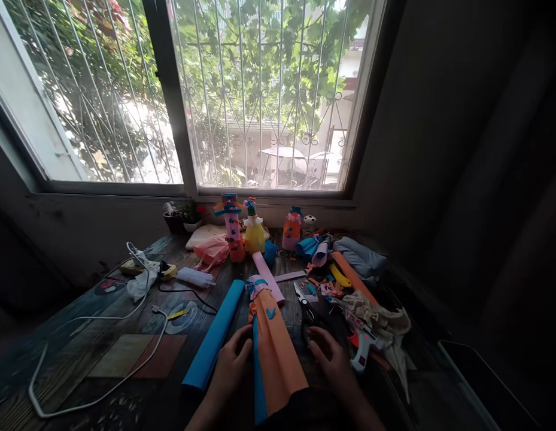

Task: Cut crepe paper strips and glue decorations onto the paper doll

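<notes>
An orange paper doll [276, 347] with a pleated skirt, a blue stripe and a blue heart lies lengthwise on the dark table [102, 353] in front of me. My left hand [230, 362] rests against its left edge, fingers curled onto the paper. On the other side, my right hand [334, 359] lies on the table, fingers near the black-handled scissors [307, 308]. A rolled blue sheet [215, 335] lies left of the doll, a pink roll [267, 276] behind it.
Finished paper dolls [244, 230] stand under the barred window. A glue gun [362, 346], a cloth [376, 314] and paper scraps [327, 287] crowd the right. A white cable [98, 335] and power strip [145, 268] lie at left.
</notes>
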Action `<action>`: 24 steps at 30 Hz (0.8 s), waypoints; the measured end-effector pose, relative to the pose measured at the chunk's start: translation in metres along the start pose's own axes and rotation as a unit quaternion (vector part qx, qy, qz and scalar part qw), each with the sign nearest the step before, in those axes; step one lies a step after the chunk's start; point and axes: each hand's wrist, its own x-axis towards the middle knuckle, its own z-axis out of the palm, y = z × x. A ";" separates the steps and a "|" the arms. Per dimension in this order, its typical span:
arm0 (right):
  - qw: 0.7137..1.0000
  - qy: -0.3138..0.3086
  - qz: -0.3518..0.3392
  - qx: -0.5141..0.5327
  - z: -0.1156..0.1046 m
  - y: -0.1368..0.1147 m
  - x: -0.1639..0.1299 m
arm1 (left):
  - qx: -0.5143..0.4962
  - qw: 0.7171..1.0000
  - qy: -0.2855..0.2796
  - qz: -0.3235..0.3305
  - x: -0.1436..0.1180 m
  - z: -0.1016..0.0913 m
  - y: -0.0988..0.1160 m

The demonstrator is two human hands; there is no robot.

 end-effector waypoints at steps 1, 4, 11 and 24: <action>1.000 0.011 -0.002 -0.006 -0.002 -0.001 0.001 | 0.031 0.999 0.009 0.014 -0.001 -0.002 0.000; 0.999 0.039 -0.014 -0.026 -0.011 -0.006 0.007 | 0.080 0.995 0.020 0.055 -0.005 -0.004 -0.001; 0.985 0.107 -0.033 -0.133 -0.073 -0.010 0.061 | 0.103 0.983 0.019 0.152 -0.010 0.004 -0.007; 0.868 0.151 0.080 -0.467 -0.132 -0.004 0.173 | 0.120 0.963 0.026 0.241 -0.006 0.005 -0.010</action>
